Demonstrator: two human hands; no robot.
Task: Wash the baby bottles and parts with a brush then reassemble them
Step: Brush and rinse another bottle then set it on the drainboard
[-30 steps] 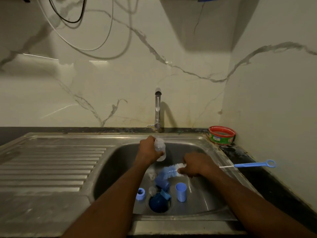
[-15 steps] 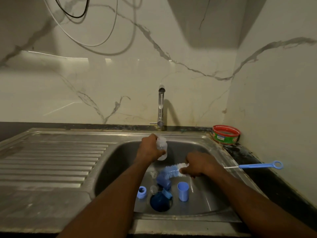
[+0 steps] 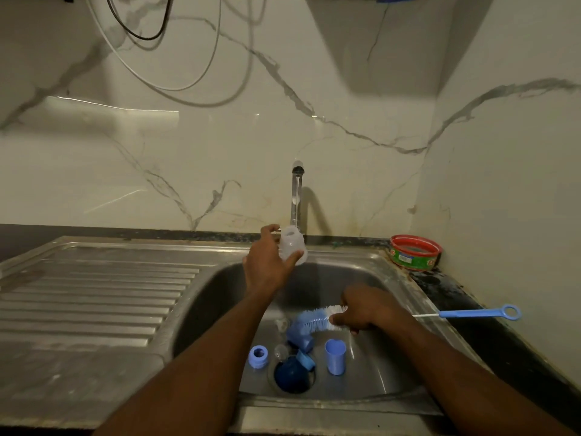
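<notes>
Though gripped, bottle (image 3: 290, 245) translucent, white.

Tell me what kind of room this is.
Most likely a home kitchen: a steel sink with a ribbed draining board, a tap against a marble-look wall, and baby bottle parts in the basin.

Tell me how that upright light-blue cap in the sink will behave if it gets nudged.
The light-blue cap stands upright on the sloping steel sink floor, taller than wide, so it probably tips easily. Being round, it would likely roll toward the drain once down. It looks like thin plastic, probably light.
</notes>
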